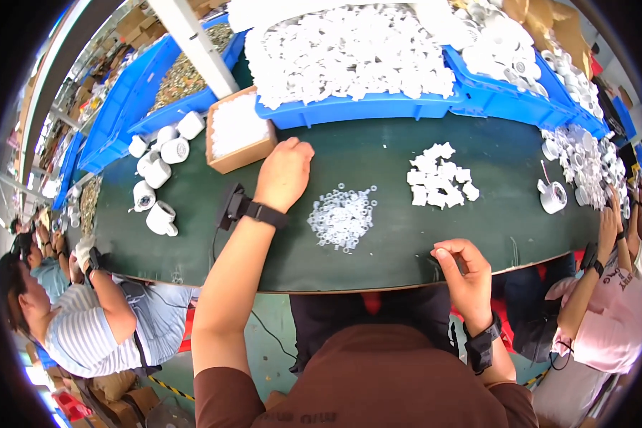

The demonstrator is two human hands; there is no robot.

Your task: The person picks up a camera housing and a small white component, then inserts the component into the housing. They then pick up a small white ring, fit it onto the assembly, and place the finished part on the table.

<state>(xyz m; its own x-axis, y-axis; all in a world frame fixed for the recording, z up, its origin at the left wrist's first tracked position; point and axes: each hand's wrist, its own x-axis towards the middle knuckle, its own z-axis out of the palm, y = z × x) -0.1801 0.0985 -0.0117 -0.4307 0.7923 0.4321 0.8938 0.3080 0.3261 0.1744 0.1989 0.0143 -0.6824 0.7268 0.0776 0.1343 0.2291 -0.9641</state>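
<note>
My left hand (285, 172) is over the table just right of a small cardboard box (227, 164) filled with white pieces (240, 125). Its fingers are curled together, and what they may hold is hidden under them. At the table's near edge, my right hand (468, 279) pinches thumb and forefinger together; anything between the tips is too small to make out. A pile of small translucent rings (341, 217) lies between my hands. Beyond my right hand is a small heap of white plastic parts (441, 177).
Blue bins (357, 110) heaped with white parts line the far side. White rounded housings (162, 218) stand at left on the green table (378, 264). One white housing (552, 197) sits near a pile of white parts (585, 160) at right. Co-workers sit on both sides.
</note>
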